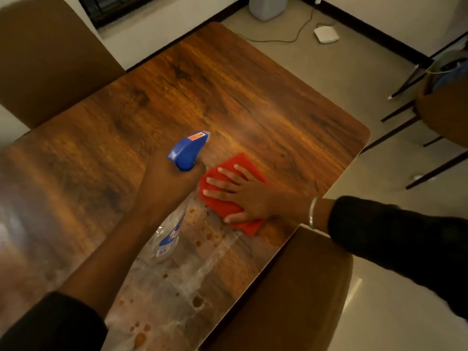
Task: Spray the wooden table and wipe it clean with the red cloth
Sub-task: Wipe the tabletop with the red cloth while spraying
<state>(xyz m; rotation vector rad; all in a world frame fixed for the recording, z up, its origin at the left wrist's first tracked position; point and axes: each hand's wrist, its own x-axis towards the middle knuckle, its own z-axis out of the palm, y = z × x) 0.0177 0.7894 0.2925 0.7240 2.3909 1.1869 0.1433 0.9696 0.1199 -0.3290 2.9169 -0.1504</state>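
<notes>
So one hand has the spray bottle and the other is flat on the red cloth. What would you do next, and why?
Probably draw the red cloth toward the near edge of the wooden table. The right hand already presses it flat, while brown spots and wet streaks lie just nearer the person. The left hand grips the spray bottle, and the patch already looks wet.

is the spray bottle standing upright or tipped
Tipped: the spray bottle leans in the left hand, its blue nozzle aimed across the wooden table.
</notes>
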